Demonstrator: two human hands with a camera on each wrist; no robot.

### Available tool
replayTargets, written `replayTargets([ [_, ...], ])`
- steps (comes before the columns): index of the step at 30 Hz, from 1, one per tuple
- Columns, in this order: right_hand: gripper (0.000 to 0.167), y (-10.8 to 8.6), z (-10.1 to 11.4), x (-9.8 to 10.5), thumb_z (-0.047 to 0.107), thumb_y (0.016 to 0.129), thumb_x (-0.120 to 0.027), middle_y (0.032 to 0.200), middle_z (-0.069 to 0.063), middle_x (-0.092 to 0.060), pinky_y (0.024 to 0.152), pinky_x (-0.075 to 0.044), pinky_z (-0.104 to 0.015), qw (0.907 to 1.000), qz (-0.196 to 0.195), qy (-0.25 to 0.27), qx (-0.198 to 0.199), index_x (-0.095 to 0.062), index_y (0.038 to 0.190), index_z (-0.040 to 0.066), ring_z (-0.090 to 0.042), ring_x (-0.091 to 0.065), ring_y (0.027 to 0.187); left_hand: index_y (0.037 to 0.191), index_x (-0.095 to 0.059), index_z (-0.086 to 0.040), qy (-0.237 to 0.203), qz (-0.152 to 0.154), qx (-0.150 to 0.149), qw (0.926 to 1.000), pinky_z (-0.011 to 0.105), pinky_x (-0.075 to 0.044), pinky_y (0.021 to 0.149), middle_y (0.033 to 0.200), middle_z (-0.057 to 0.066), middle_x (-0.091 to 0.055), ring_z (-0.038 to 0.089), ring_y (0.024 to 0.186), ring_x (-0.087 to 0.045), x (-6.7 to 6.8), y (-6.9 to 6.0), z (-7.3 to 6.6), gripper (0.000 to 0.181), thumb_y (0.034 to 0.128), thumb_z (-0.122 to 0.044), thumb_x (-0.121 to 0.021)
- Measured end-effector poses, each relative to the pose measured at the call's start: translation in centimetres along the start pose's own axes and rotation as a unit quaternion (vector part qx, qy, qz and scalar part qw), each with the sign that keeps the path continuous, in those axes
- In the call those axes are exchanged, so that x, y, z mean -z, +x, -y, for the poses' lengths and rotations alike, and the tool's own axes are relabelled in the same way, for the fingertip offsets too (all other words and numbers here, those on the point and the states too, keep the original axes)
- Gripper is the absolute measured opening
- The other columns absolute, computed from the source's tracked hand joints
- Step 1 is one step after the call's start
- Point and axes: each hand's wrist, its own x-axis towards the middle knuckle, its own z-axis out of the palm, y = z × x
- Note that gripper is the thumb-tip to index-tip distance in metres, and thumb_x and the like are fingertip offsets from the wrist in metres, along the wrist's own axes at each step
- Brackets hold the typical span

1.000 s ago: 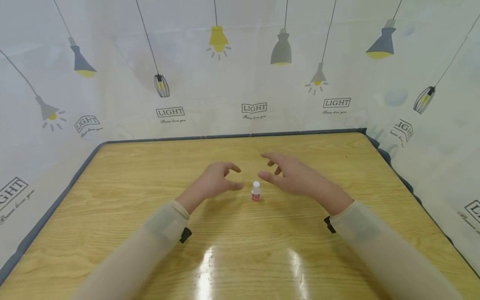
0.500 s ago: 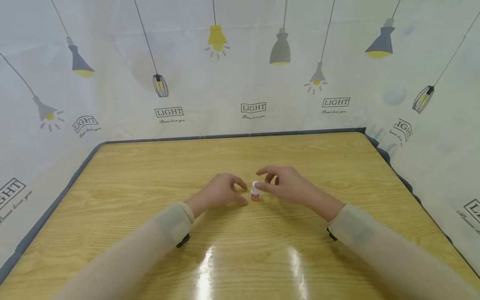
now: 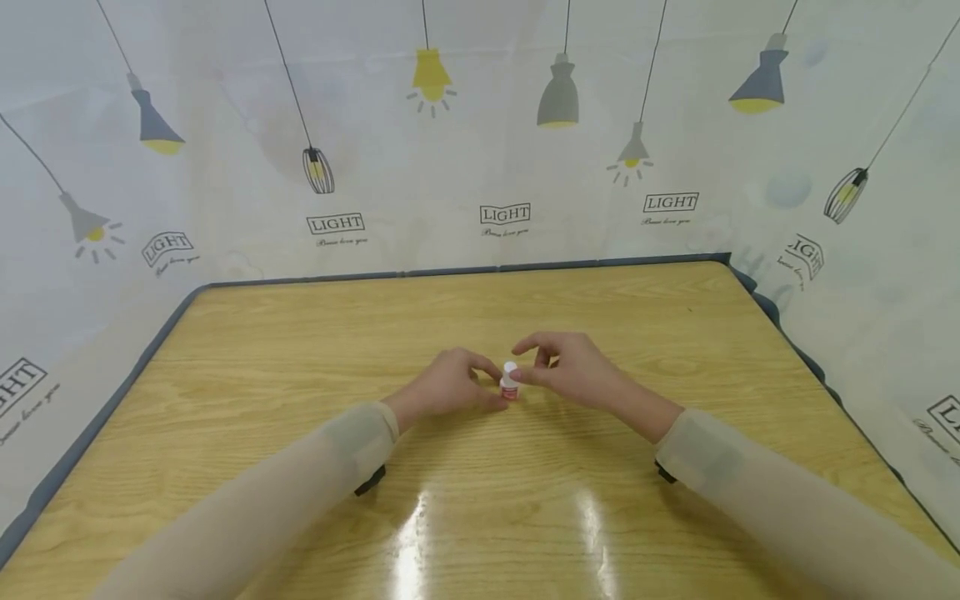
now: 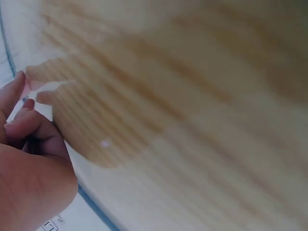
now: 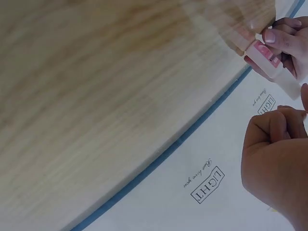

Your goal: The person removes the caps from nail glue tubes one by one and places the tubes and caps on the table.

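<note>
A small white bottle [image 3: 510, 389] with a red-and-white label stands upright on the wooden table [image 3: 480, 467]. My left hand [image 3: 448, 385] pinches its lower body between thumb and fingers; the right wrist view shows that thumb lying against the label of the bottle [image 5: 269, 60]. From the other side my right hand [image 3: 581, 371] reaches in, its thumb tip at the white cap [image 3: 510, 367]. Its index finger arches above and apart from the cap, and the other fingers are curled. In the left wrist view, only a pinkish sliver of the bottle shows by the left fingertips.
A pale wall sheet [image 3: 420, 167] printed with lamps and "LIGHT" signs surrounds the table at the back and sides. Dark blue edging [image 3: 450, 273] runs along the table's rim. Light glares off the near tabletop.
Both hands have come down and closed in on the bottle. The left hand has moved right and taken hold of its body. The right thumb has come to the cap.
</note>
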Motion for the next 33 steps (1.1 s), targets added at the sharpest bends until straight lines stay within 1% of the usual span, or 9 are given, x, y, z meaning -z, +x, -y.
replayTargets([
  [4, 0.038, 0.17, -0.19, -0.22, 0.03, 0.096, -0.082, 0.081, -0.002, -0.061, 0.056, -0.038, -0.025, 0.9998, -0.008, 0.016, 0.003, -0.075, 0.127, 0.009, -0.014, -0.047, 0.064, 0.118, -0.082, -0.019, 0.0, 0.0, -0.004, 1.0, 0.025, -0.039, 0.059, 0.12, 0.0, -0.077, 0.011, 0.069, -0.046, -0.08, 0.2, 0.12, 0.037, 0.0854, -0.034, -0.092],
  [8, 0.035, 0.22, -0.16, -0.52, 0.03, 0.094, -0.084, 0.077, 0.0, -0.058, 0.055, -0.036, -0.024, 0.9994, -0.016, 0.028, 0.01, -0.077, 0.122, 0.011, -0.013, -0.044, 0.062, 0.119, -0.083, -0.019, 0.0, 0.006, -0.012, 0.9999, 0.025, -0.032, 0.056, 0.103, -0.003, -0.079, 0.009, 0.058, -0.035, -0.14, 0.38, 0.37, 0.037, 0.0868, -0.034, -0.09],
  [11, 0.031, 0.2, -0.03, -0.7, 0.031, 0.093, -0.085, 0.074, 0.001, -0.056, 0.054, -0.035, -0.024, 0.9992, -0.022, 0.03, 0.014, -0.078, 0.117, 0.013, -0.012, -0.043, 0.06, 0.119, -0.083, -0.021, 0.0, 0.013, -0.015, 0.9998, 0.026, -0.03, 0.055, 0.094, -0.004, -0.079, 0.009, 0.055, -0.029, -0.18, 0.49, 0.54, 0.034, 0.0885, -0.036, -0.089],
  [15, 0.022, 0.19, 0.1, -0.84, 0.031, 0.092, -0.086, 0.072, 0.002, -0.056, 0.054, -0.034, -0.024, 0.9991, -0.027, 0.031, 0.013, -0.08, 0.109, 0.017, -0.012, -0.042, 0.059, 0.115, -0.085, -0.025, 0.003, 0.017, -0.02, 0.9997, 0.028, -0.031, 0.058, 0.099, -0.008, -0.08, 0.01, 0.056, -0.026, -0.22, 0.62, 0.77, 0.028, 0.0901, -0.038, -0.087],
  [18, 0.019, 0.24, 0.06, -0.9, 0.031, 0.092, -0.085, 0.072, 0.002, -0.055, 0.054, -0.034, -0.025, 0.9991, -0.027, 0.033, 0.008, -0.08, 0.106, 0.019, -0.013, -0.041, 0.058, 0.112, -0.085, -0.027, 0.002, 0.016, -0.024, 0.9996, 0.028, -0.033, 0.063, 0.109, -0.009, -0.082, 0.01, 0.06, -0.029, -0.25, 0.68, 0.82, 0.025, 0.0903, -0.038, -0.087],
  [21, 0.019, 0.31, -0.04, -0.86, 0.031, 0.092, -0.086, 0.072, 0.002, -0.055, 0.054, -0.034, -0.025, 0.9989, -0.028, 0.037, 0.007, -0.08, 0.105, 0.018, -0.013, -0.041, 0.058, 0.112, -0.085, -0.027, 0.001, 0.015, -0.028, 0.9995, 0.03, -0.033, 0.067, 0.115, -0.007, -0.082, 0.011, 0.065, -0.032, -0.2, 0.66, 0.66, 0.024, 0.0904, -0.038, -0.086],
  [27, 0.019, 0.37, -0.06, -0.87, 0.033, 0.092, -0.086, 0.071, 0.003, -0.053, 0.053, -0.033, -0.025, 0.9985, -0.027, 0.047, 0.004, -0.081, 0.104, 0.019, -0.013, -0.04, 0.058, 0.112, -0.085, -0.028, 0.003, 0.013, -0.026, 0.9996, 0.029, -0.035, 0.071, 0.115, -0.007, -0.082, 0.01, 0.072, -0.038, -0.16, 0.4, 0.47, 0.023, 0.0904, -0.038, -0.086],
  [30, 0.019, 0.39, -0.15, -0.89, 0.034, 0.094, -0.084, 0.067, 0.003, -0.049, 0.053, -0.032, -0.026, 0.9984, -0.021, 0.053, -0.005, -0.082, 0.106, 0.02, -0.015, -0.038, 0.057, 0.115, -0.085, -0.027, 0.005, 0.015, -0.027, 0.9995, 0.029, -0.034, 0.067, 0.111, -0.006, -0.083, 0.01, 0.066, -0.034, -0.19, 0.3, 0.47, 0.026, 0.0913, -0.038, -0.086],
  [33, 0.02, 0.4, -0.25, -0.89, 0.035, 0.095, -0.083, 0.063, 0.003, -0.044, 0.054, -0.032, -0.027, 0.9979, -0.013, 0.06, -0.018, -0.083, 0.108, 0.02, -0.016, -0.035, 0.057, 0.119, -0.083, -0.027, 0.005, 0.02, -0.026, 0.9995, 0.029, -0.031, 0.063, 0.109, -0.006, -0.083, 0.01, 0.061, -0.026, -0.2, 0.3, 0.49, 0.029, 0.0929, -0.039, -0.084],
])
